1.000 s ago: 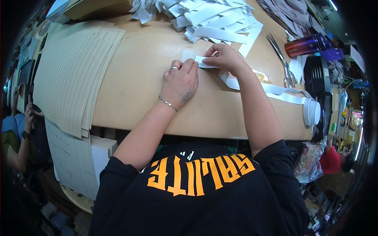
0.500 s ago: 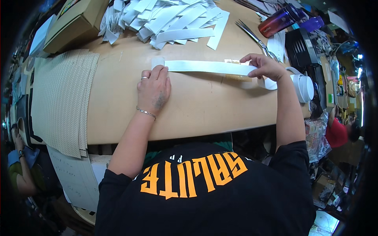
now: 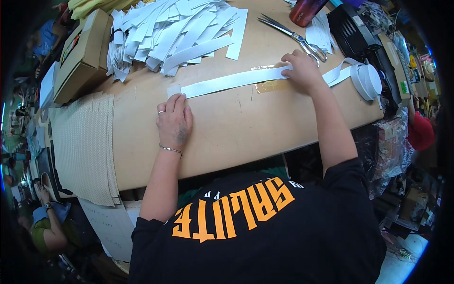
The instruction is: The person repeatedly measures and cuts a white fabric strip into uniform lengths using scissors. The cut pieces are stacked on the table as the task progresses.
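Observation:
A flat white elastic band (image 3: 231,82) stretches straight across the table between my two hands. With closed fingers my left hand (image 3: 176,120) presses the band's left end down beside a small pale block or piece (image 3: 173,90). At the other side, my right hand (image 3: 302,71) pinches the band near the tape on the table, its fingertips partly hidden by the hand. Past that hand the band runs in a loose loop to its white roll (image 3: 366,82). Clear brown tape (image 3: 270,86) is stuck to the table under the band. Scissors (image 3: 298,40) lie partly spread just beyond my right hand.
A large heap of cut white strips (image 3: 189,33) lies at the back, next to a cardboard box (image 3: 85,57). Woven-patterned beige sheets (image 3: 82,146) are stacked at left. A red bottle (image 3: 305,12) and a black tray (image 3: 352,28) stand far right. Another person's arm (image 3: 54,220) shows lower left.
The band, which bowed above the table on the right, now lies straighter and lower. My right hand has come down with it, fingers closer to the table. The whole view has shifted and turned.

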Motion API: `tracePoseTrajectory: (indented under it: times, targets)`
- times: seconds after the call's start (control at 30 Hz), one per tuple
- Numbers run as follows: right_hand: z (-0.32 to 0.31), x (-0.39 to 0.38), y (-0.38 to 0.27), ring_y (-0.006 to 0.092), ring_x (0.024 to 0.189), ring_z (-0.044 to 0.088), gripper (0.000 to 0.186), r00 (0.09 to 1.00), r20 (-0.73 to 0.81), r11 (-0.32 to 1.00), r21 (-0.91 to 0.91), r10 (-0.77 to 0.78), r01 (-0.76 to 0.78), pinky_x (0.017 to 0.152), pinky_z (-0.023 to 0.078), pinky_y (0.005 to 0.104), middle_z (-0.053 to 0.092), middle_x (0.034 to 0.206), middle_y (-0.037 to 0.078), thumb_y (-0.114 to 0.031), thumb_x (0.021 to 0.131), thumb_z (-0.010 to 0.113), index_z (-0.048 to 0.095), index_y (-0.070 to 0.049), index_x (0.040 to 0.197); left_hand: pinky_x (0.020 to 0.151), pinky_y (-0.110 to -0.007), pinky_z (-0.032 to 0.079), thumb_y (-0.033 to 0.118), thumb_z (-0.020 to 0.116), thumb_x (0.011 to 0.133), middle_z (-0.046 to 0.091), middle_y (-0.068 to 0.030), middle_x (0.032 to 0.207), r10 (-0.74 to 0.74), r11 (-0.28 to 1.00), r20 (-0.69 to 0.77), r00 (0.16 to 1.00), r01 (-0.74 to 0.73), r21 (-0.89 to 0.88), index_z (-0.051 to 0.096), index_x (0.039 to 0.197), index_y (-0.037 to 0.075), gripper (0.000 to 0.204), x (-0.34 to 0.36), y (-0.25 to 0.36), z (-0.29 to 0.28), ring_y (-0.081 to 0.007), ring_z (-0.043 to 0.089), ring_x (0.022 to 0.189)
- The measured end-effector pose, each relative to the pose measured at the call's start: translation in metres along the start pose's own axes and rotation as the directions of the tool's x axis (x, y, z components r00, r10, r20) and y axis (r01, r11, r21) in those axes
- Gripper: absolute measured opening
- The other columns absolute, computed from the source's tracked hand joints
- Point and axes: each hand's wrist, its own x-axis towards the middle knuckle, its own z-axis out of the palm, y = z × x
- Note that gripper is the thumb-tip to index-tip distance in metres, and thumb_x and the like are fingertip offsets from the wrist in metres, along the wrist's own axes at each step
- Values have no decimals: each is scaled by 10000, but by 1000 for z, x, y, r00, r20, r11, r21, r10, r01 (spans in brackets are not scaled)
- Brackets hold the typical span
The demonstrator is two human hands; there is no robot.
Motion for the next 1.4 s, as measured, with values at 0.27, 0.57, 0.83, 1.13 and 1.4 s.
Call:
tracePoseTrajectory:
  times: [0.27,0.57,0.83,1.13,1.4]
  targets:
    - [68,-64,-118,309,1079,491,287,870,-417,928,137,-264,347,883,412,412,532,1164,148,-186,811,561,569,-37,1057,734,-369,480,143,586,793,565,-3,1115,25,998,0,1000,-25,50,599,1087,103,297,1,-2,4,-267,502,902]
    - [64,-51,-117,288,1059,479,311,923,-355,951,202,-151,233,841,428,365,522,1128,121,-204,826,555,564,-43,1092,726,-386,486,173,578,802,542,15,1141,12,998,19,1000,-13,61,590,1106,124,308,1,-5,6,-263,493,918]
    - [67,-54,-120,325,1163,389,374,955,-281,984,124,-93,132,857,349,460,498,1155,51,-110,813,462,552,-137,1175,764,-421,475,187,577,802,534,2,1153,-38,999,80,996,37,4,583,1115,125,319,2,-8,4,-280,493,958]
    - [63,-54,-122,310,1198,363,332,978,-205,984,160,-45,79,914,318,478,505,1236,24,-183,842,477,577,-194,1159,819,-433,450,180,584,802,532,-73,1154,216,973,-72,974,-221,-71,587,1086,110,292,46,51,25,-275,489,1086]
    - [66,-50,-119,318,1168,394,260,935,-340,960,210,-105,184,852,349,465,515,1094,52,-151,809,482,603,-122,1038,780,-394,447,109,604,802,573,-110,983,342,878,80,936,-289,-382,631,969,79,172,78,50,53,-309,525,916]
